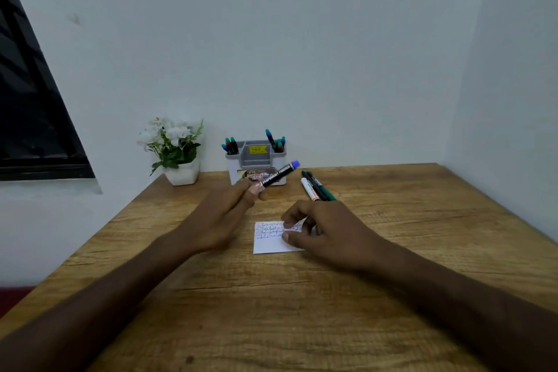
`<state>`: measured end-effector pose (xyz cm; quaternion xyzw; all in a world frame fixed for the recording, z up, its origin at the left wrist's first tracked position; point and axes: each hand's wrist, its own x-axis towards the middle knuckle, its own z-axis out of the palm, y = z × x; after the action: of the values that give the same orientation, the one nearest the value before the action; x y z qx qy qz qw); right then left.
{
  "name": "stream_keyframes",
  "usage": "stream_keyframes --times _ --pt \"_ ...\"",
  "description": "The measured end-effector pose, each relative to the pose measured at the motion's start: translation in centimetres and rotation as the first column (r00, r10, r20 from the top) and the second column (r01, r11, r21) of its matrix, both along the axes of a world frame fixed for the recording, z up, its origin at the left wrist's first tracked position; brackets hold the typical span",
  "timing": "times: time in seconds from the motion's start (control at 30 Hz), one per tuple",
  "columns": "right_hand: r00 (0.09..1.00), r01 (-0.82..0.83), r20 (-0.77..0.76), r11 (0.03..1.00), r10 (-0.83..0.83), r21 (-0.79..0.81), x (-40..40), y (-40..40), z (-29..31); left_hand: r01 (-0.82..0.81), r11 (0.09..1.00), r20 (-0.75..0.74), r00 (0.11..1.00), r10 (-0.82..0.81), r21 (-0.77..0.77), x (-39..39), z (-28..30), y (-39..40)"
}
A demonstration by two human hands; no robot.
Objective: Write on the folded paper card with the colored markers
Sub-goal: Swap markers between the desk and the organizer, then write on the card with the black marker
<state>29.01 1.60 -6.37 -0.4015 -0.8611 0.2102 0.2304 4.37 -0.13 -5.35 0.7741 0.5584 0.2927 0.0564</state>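
The left hand [232, 202] grips a black marker [276, 174] by its lower barrel, purple end raised towards the grey organiser [256, 160], while the right hand [320, 228] pinches what appears to be a red-and-white marker over the folded paper card [268, 243], which lies flat mid-table with several coloured lines written. Light and thin, the card would likely slide unless pinned at a bare edge
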Motion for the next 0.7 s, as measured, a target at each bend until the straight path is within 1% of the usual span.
stream_keyframes --times 0.03,0.1,0.13,0.2,0.27,0.33,0.5,0.7 --pt "0.999 0.022 -0.028 0.998 -0.023 -0.051 0.0 0.0 0.0 0.047 0.999 0.011 0.999 -0.048 0.023 0.1 -0.6 -0.4" --pt "0.995 0.076 -0.060 0.988 -0.084 -0.135 -0.2 0.1 0.1 0.145 0.987 -0.100 0.986 -0.137 0.071 0.7 -1.4 -0.7" --pt "0.990 0.084 -0.092 0.978 -0.104 -0.191 -0.3 0.1 0.2 0.169 0.980 -0.152 0.977 -0.153 0.101 1.1 -1.7 -0.6" --pt "0.964 0.032 -0.240 0.947 -0.114 -0.319 -0.5 0.2 0.0 0.176 0.976 -0.179 0.972 -0.151 0.132 1.5 -2.0 -0.2" --pt "0.925 -0.039 -0.364 0.923 -0.112 -0.382 -0.5 0.1 -0.1 0.172 0.976 -0.188 0.971 -0.146 0.131 1.8 -2.3 0.0" --pt "0.901 -0.082 -0.420 0.908 -0.109 -0.411 -0.6 0.3 -0.3 0.160 0.977 -0.217 0.968 -0.128 0.138 1.9 -2.4 0.0" --pt "0.872 -0.146 -0.479 0.882 -0.098 -0.448 -0.5 0.6 -0.5 0.116 0.981 -0.236 0.969 -0.077 0.155 1.9 -2.7 0.2" --pt "0.867 -0.128 -0.484 0.887 -0.117 -0.444 -0.4 0.7 -0.6 0.034 0.991 -0.240 0.971 -0.002 0.126 1.8 -2.7 0.0"
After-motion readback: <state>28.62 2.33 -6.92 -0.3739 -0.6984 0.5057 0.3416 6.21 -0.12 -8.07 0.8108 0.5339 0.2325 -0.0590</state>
